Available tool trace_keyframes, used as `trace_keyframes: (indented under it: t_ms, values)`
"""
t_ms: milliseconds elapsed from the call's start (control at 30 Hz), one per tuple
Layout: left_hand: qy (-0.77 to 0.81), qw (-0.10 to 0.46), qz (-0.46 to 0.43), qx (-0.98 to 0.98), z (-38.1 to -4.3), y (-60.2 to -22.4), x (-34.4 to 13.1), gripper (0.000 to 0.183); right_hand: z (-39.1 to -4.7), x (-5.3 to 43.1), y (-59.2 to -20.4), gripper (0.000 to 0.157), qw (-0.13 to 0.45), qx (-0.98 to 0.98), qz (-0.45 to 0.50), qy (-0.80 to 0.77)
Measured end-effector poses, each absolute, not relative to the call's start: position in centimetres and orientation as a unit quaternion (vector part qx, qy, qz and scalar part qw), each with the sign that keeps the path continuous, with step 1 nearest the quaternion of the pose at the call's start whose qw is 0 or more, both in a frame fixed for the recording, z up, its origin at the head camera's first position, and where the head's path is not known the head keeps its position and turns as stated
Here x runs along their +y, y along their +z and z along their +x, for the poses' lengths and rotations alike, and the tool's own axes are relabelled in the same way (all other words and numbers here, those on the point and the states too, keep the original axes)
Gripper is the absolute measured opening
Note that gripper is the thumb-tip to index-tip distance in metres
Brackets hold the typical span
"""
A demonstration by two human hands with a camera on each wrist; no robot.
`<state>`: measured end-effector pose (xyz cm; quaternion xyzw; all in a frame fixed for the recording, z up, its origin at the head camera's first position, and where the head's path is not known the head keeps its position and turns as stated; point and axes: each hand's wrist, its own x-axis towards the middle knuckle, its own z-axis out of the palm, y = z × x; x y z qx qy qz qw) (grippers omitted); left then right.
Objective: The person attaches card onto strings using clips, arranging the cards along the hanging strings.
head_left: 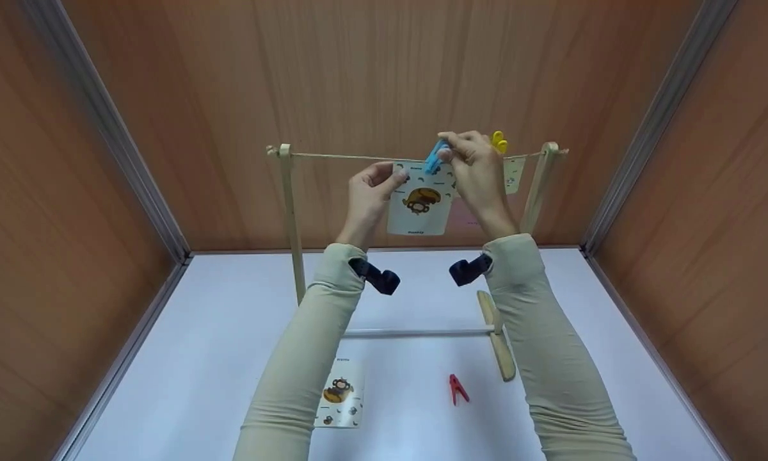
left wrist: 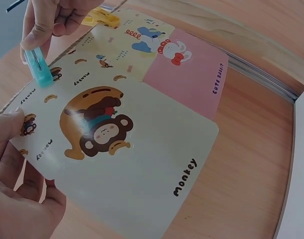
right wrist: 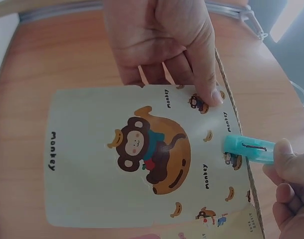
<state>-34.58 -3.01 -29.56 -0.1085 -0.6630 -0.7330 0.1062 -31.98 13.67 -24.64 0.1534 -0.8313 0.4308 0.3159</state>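
A white card [head_left: 420, 218] with a monkey-and-banana print hangs at the rope [head_left: 352, 157], its top edge along the line. My left hand [head_left: 372, 195] pinches the card's upper left corner between thumb and fingers. In my right hand [head_left: 480, 173], thumb and fingers pinch the handles of a blue clothespin [right wrist: 249, 148]. Its jaws overlap the card's top edge at the rope, seen in both wrist views. Right beside my right hand, a yellow clothespin [head_left: 499, 141] sits on the rope above a cream-and-pink rabbit card [left wrist: 192, 69], partly covered by the monkey card.
Wooden posts [head_left: 290, 218] at both sides carry the rope, and a white rod [head_left: 419, 332] joins them low down. On the white table [head_left: 230, 358] lie a red clothespin [head_left: 457, 389] and another monkey card [head_left: 342, 397], partly behind my left sleeve. Wood-grain panels [head_left: 384, 77] enclose the space.
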Motion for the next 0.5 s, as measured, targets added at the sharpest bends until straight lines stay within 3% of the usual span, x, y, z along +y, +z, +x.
trace_keyframes:
  t_ms: [500]
  values:
    - [-0.778, 0.100, -0.107, -0.611, -34.92, -30.55, -2.64, 0.017, -32.06, 13.39, -24.84, 0.038, 0.277, -0.862, 0.168, 0.390]
